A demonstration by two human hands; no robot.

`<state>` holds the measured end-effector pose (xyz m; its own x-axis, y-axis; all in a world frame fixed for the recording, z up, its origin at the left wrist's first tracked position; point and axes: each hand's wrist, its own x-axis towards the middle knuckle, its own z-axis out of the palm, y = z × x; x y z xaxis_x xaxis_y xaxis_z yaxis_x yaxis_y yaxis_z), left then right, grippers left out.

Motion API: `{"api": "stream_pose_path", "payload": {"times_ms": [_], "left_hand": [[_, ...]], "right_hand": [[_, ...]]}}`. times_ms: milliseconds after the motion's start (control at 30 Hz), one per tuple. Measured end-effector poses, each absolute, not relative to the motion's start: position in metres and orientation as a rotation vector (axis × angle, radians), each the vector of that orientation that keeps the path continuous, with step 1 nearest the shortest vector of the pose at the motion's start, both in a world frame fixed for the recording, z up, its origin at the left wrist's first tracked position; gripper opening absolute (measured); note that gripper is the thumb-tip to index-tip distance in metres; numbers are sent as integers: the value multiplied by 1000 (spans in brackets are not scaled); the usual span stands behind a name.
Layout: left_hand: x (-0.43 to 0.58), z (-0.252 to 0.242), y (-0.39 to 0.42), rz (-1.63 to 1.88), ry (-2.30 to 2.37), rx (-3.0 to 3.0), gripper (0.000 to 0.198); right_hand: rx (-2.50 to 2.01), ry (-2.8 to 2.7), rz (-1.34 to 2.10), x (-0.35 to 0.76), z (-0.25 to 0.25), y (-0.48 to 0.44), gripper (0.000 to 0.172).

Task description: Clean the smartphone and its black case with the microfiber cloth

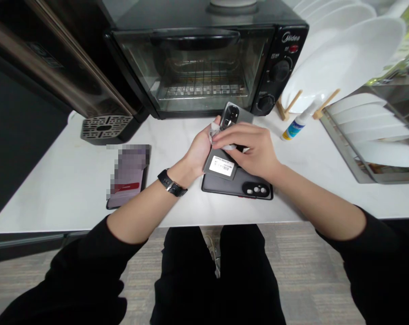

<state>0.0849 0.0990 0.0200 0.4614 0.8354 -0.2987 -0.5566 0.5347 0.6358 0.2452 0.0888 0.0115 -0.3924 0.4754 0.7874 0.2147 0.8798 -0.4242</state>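
Note:
My left hand [200,149] grips a grey smartphone [221,155] along its left side, with the back and camera block facing up. A white label sits on the phone's lower back. In my right hand [253,146] is a crumpled white tissue [215,131], pinched between the fingers and pressed over the phone's back near the left edge. The right hand covers the middle of the phone. Just below, a dark phone case [224,185] with camera cutouts lies on the white counter [177,207], partly under the phone from this view.
A second phone [129,174] with its screen lit lies at the left. Behind stand a toaster oven [197,72] and a dark dispenser with a drip tray [105,128]. At the right are a small spray bottle [294,128], white plates [343,58] in a wooden rack and a dish container [353,158].

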Motion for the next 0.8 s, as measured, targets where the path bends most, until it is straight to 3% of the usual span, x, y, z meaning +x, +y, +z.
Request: {"api": "stream_pose_path", "payload": {"times_ms": [267, 500, 667, 800], "left_hand": [[81, 33, 104, 1134, 617, 534, 61], [85, 30, 95, 988, 587, 465, 47], [86, 26, 88, 765, 573, 432, 44], [87, 21, 91, 788, 557, 467, 40]], "right_hand": [[-384, -2137, 376, 250, 19, 88, 21], [-757, -1866, 86, 261, 15, 101, 29], [-889, -1698, 108, 261, 18, 99, 26], [-802, -1775, 183, 258, 20, 95, 26]]}}
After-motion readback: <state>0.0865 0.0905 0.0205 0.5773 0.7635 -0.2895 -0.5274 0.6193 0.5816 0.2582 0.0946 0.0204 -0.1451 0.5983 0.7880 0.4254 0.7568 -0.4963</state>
